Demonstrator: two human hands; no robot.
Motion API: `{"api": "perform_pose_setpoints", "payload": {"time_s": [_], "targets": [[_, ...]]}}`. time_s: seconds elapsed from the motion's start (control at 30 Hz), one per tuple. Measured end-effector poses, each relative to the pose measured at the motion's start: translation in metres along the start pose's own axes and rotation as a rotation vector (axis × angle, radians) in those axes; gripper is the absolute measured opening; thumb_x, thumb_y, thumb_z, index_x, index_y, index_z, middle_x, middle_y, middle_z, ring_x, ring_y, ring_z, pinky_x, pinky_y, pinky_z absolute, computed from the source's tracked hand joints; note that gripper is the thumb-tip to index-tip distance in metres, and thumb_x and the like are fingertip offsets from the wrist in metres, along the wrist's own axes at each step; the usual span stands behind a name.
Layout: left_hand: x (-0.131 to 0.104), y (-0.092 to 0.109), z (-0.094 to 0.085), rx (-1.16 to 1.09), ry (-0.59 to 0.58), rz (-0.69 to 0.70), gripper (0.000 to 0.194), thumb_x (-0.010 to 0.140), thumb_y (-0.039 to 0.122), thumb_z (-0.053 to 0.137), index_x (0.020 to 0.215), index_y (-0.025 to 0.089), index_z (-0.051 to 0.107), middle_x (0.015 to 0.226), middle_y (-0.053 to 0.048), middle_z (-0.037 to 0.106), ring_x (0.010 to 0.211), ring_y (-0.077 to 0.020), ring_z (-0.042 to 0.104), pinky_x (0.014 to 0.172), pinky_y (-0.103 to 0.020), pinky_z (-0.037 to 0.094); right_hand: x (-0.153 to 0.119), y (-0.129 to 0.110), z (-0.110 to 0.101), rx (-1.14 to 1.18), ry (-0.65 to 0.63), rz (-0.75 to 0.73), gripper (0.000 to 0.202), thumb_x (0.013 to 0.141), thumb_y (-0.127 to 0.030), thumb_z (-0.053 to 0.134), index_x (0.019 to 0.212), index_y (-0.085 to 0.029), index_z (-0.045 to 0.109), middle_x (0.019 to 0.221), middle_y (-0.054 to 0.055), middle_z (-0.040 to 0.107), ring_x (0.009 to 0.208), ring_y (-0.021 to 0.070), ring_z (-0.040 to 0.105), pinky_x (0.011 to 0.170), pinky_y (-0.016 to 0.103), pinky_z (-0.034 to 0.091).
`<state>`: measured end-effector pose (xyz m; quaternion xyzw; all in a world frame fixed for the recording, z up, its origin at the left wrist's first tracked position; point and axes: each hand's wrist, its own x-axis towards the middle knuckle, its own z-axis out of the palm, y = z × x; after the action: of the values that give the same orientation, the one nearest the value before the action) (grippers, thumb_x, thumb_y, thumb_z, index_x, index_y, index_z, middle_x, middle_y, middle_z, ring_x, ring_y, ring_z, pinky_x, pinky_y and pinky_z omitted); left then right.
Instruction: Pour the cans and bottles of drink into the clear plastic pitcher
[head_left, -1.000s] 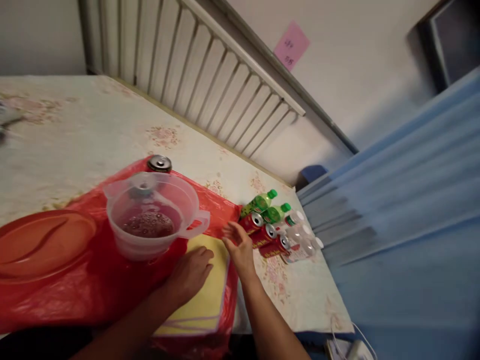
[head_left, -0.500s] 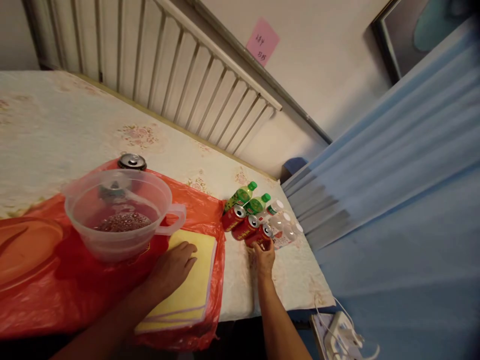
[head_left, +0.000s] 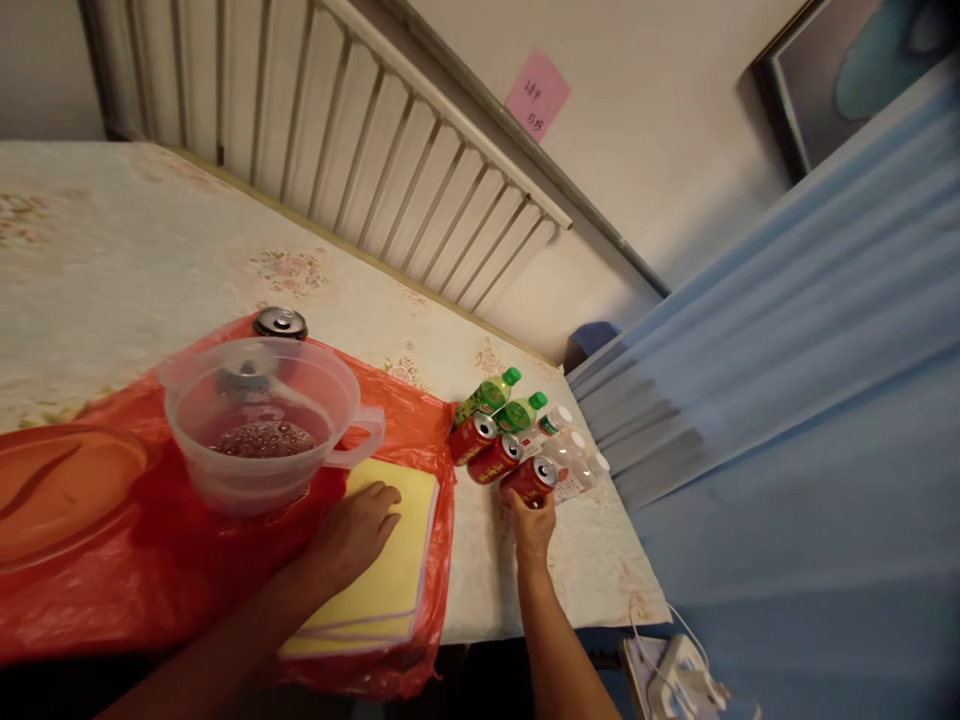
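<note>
My right hand is closed around the lower part of a red can, at the near end of a short row of red cans. Behind the cans are green-capped bottles and clear bottles with white caps. My left hand rests on a stack of yellow cloths, its fingers loosely curled and apart, holding nothing. To its left, a clear plastic jug with a handle contains dark, bubbly liquid.
Red plastic sheeting lies under the jug and cloths. An orange lid is at the left, a dark can behind the jug. A power strip sits beyond the table's right corner.
My right hand has drawn the held can slightly away from the other red cans, toward me. My left hand stays on the cloths. The whole view has shifted a little.
</note>
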<state>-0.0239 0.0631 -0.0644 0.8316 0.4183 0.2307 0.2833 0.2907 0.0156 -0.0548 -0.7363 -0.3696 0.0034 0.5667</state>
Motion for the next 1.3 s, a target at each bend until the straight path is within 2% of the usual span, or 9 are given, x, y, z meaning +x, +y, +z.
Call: {"api": "perform_pose_setpoints", "payload": {"time_s": [0.1,0.23,0.43,0.6,0.8,0.97,1.2,1.3], "targets": [[-0.001,-0.001,0.001,-0.010,0.015,-0.002,0.021,0.093,0.017,0.044,0.103,0.018,0.063,0.106,-0.011,0.068,0.100,-0.0266,0.065,0.087,-0.039,0.049,-0.009,-0.034,-0.009,-0.024,-0.059,-0.071,0.059,0.060,-0.039,0.081,0.110,-0.013,0.064,0.097,0.012,0.074,0.083,0.0264,0.069,0.075,0.036,0.054],[-0.002,-0.002,0.002,-0.024,0.010,-0.012,0.021,0.093,0.018,0.044,0.103,0.018,0.063,0.107,-0.011,0.068,0.101,-0.0262,0.065,0.089,-0.038,0.049,-0.013,-0.093,-0.004,-0.128,-0.178,-0.388,0.054,0.066,-0.037,0.078,0.115,-0.015,0.065,0.106,0.010,0.071,0.098,0.0276,0.066,0.089,0.042,0.052],[-0.007,0.007,-0.006,-0.011,-0.013,-0.039,0.020,0.091,0.017,0.046,0.102,0.019,0.063,0.107,-0.010,0.068,0.102,-0.0252,0.064,0.091,-0.037,0.049,-0.010,-0.182,0.028,-0.131,-0.279,-0.773,0.051,0.074,-0.026,0.070,0.123,-0.017,0.061,0.118,0.012,0.065,0.111,0.0288,0.061,0.100,0.047,0.048],[-0.011,0.011,-0.011,-0.030,-0.012,-0.067,0.015,0.091,0.017,0.049,0.098,0.020,0.062,0.109,-0.010,0.068,0.101,-0.0252,0.064,0.088,-0.036,0.049,-0.005,-0.231,0.057,-0.150,-0.375,-1.024,0.056,0.077,-0.023,0.068,0.131,-0.020,0.056,0.124,0.012,0.061,0.115,0.0300,0.058,0.100,0.050,0.048],[-0.015,0.012,-0.013,-0.072,-0.017,-0.071,0.013,0.092,0.018,0.053,0.101,0.019,0.061,0.114,-0.011,0.068,0.105,-0.0257,0.064,0.092,-0.037,0.048,-0.006,-0.268,0.088,-0.158,-0.439,-1.291,0.062,0.082,-0.018,0.065,0.141,-0.022,0.048,0.125,0.014,0.057,0.114,0.0300,0.057,0.098,0.051,0.050],[-0.019,0.015,-0.017,-0.089,-0.006,-0.071,0.010,0.092,0.018,0.053,0.099,0.019,0.061,0.111,-0.012,0.069,0.104,-0.0277,0.064,0.090,-0.039,0.049,-0.009,-0.289,0.101,-0.190,-0.421,-1.467,0.060,0.084,-0.014,0.063,0.142,-0.022,0.048,0.124,0.016,0.056,0.113,0.0304,0.055,0.096,0.052,0.050],[-0.022,0.016,-0.017,-0.134,0.061,-0.058,0.012,0.092,0.018,0.051,0.094,0.023,0.062,0.103,-0.009,0.069,0.101,-0.0276,0.065,0.087,-0.038,0.048,-0.006,-0.305,0.108,-0.213,-0.397,-1.596,0.054,0.090,-0.010,0.057,0.141,-0.024,0.049,0.124,0.015,0.058,0.118,0.0300,0.053,0.100,0.053,0.047],[-0.021,0.014,-0.014,-0.096,0.044,-0.048,0.011,0.092,0.018,0.052,0.094,0.023,0.061,0.105,-0.010,0.069,0.102,-0.0272,0.065,0.087,-0.038,0.049,-0.004,-0.307,0.110,-0.233,-0.406,-1.622,0.052,0.092,-0.010,0.056,0.141,-0.025,0.048,0.125,0.015,0.057,0.120,0.0302,0.053,0.103,0.054,0.046]]}}
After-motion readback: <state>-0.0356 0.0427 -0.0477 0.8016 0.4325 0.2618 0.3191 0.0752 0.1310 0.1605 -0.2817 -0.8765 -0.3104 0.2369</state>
